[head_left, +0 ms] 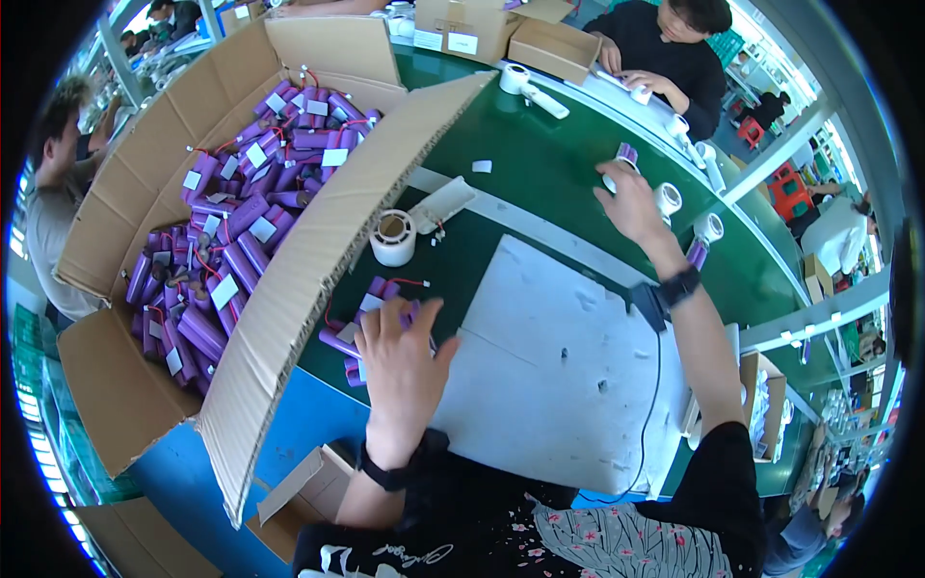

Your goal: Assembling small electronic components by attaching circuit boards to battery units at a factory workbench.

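My left hand [403,364] is over a small pile of purple battery packs [339,342] at the near left of the table, its fingers apart and nothing visibly gripped. Red wires and white labels show on the packs. Farther off at the right, my right hand [636,210] has its fingers round a white housing [610,180] with a purple battery pack [626,152] standing out of it; the hand covers much of the housing. Just right of it stand a white housing [667,198] and another white housing [709,227], this one with purple showing below.
A large cardboard box [318,279] full of purple battery packs fills the left. A white mat [549,366] lies before me, near a label roll [393,239] and an open white shell [443,204]. A white handheld device [532,91] lies farther back. Across the table sits a co-worker [665,58].
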The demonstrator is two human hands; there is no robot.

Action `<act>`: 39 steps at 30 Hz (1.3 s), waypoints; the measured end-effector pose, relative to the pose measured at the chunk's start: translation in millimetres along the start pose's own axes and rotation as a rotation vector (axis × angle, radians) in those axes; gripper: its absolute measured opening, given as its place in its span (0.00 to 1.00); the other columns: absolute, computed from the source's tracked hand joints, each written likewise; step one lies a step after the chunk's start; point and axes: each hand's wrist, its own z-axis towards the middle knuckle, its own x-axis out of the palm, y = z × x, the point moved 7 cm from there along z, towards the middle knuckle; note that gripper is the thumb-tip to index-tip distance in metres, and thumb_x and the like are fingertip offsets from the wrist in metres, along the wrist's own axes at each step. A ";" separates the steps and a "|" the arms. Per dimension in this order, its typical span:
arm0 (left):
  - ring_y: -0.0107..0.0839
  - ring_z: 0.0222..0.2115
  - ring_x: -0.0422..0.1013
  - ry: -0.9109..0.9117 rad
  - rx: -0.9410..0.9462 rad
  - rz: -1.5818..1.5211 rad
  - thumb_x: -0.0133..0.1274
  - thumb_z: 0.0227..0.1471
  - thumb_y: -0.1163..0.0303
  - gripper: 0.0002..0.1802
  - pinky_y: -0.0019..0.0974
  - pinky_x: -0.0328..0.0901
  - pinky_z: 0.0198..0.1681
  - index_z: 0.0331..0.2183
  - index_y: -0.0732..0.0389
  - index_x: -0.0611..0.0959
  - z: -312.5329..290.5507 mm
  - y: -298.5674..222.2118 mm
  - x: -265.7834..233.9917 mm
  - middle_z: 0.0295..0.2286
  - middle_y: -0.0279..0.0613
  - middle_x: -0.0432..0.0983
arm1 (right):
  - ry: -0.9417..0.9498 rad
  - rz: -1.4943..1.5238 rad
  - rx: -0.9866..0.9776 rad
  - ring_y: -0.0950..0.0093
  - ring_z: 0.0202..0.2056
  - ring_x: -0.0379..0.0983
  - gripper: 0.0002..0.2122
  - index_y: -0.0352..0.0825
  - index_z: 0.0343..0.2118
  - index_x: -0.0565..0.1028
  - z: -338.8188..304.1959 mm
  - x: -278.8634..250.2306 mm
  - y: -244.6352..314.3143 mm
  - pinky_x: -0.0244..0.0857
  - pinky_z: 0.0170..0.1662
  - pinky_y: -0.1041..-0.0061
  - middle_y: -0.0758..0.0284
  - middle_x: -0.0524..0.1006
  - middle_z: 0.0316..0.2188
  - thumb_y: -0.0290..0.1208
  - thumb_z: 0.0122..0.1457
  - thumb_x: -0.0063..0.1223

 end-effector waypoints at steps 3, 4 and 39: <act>0.44 0.45 0.62 -0.017 0.010 0.071 0.64 0.39 0.64 0.23 0.44 0.58 0.47 0.42 0.52 0.81 -14.2 8.3 5.1 0.43 0.42 0.69 | -0.080 -0.032 -0.090 0.56 0.51 0.69 0.21 0.30 0.51 0.68 75.5 51.5 -7.9 0.63 0.55 0.64 0.55 0.70 0.50 0.26 0.52 0.54; 0.43 0.46 0.61 -0.020 0.024 0.099 0.64 0.39 0.64 0.22 0.44 0.57 0.48 0.41 0.51 0.81 -15.3 8.0 9.4 0.44 0.42 0.68 | -0.084 -0.037 -0.098 0.56 0.51 0.69 0.21 0.30 0.51 0.68 95.1 66.6 -15.6 0.63 0.55 0.64 0.55 0.70 0.50 0.26 0.52 0.54; 0.29 0.41 0.71 0.073 0.010 -1.203 0.47 0.55 0.81 0.26 0.31 0.69 0.42 0.56 0.64 0.65 8.1 -26.5 10.8 0.43 0.45 0.72 | 0.013 0.390 0.059 0.69 0.25 0.69 0.10 0.31 0.22 0.72 -258.3 -41.2 75.3 0.63 0.27 0.72 0.64 0.73 0.21 0.26 0.45 0.64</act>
